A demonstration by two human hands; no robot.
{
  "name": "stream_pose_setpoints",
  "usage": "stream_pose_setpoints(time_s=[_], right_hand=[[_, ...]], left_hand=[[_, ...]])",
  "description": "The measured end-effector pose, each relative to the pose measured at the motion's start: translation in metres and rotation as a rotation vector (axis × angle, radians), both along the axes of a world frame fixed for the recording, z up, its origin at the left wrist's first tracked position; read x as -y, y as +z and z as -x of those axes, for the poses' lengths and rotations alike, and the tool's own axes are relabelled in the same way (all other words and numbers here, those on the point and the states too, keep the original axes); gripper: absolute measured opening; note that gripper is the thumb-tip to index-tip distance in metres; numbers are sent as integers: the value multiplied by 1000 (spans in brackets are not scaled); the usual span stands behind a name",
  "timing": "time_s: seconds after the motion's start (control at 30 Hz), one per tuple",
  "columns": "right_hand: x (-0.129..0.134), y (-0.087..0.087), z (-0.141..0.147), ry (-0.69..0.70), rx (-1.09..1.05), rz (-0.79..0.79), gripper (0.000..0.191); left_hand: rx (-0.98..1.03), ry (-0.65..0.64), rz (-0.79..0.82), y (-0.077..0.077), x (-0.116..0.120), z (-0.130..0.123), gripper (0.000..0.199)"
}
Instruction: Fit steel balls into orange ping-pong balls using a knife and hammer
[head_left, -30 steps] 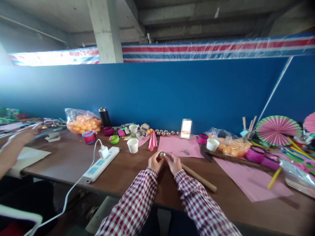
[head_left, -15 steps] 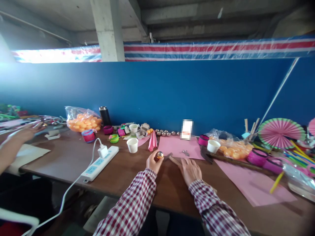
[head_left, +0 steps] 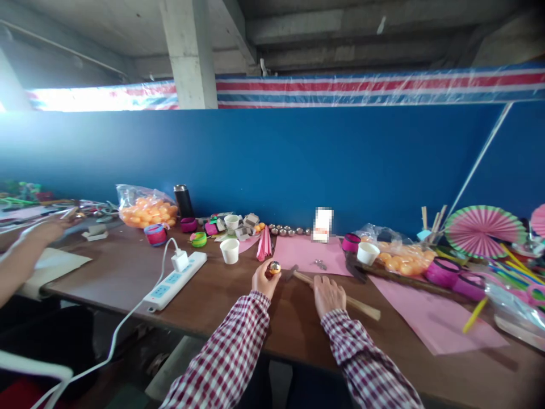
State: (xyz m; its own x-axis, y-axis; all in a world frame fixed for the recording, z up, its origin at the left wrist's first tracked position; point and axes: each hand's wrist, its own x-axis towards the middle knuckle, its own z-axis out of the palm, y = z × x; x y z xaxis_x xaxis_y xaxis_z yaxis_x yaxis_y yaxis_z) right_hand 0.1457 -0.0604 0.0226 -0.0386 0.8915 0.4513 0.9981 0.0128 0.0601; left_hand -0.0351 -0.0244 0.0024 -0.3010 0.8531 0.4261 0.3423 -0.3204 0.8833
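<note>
Hands have parted, right hand over hammer.

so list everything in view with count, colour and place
hammers: 2, dark heads, centre and right
metallic ball: 1, silvery, centre
row of balls: several, silvery, back centre
paper cups: 3, white, left and right
power strip: 1, white, left
bags of balls: 2, clear with orange, left and right
flask: 1, black, back left
paper sheets: several, pink, centre and right
folding fans: 2, pink, right
small clutter: uncounted, multicoloured, both sides
table: 1, brown, underneath
partition: 1, blue, behind
co-worker's hand: 1, bare, far left
sleeves: 2, maroon checked, foreground
left grip: 1, bare, on metallic ball
right grip: 1, bare, over a hammer
</note>
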Motion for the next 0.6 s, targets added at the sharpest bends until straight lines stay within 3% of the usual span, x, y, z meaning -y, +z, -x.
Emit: stream_pose_setpoints(time_s=[0.13, 0.33, 0.47, 0.6], right_hand=[[2, 6, -2, 9, 14, -96, 14], [13, 21, 2, 105, -23, -221, 27], [14, 19, 4, 166, -50, -248, 29], [14, 16, 4, 189, -61, -276, 28]], left_hand=[[-35, 49, 1, 3, 3, 0, 41], [25, 13, 83, 1, -1, -2, 46], [56, 12, 127, -2, -4, -3, 49], [66, -20, 152, -2, -4, -4, 40]])
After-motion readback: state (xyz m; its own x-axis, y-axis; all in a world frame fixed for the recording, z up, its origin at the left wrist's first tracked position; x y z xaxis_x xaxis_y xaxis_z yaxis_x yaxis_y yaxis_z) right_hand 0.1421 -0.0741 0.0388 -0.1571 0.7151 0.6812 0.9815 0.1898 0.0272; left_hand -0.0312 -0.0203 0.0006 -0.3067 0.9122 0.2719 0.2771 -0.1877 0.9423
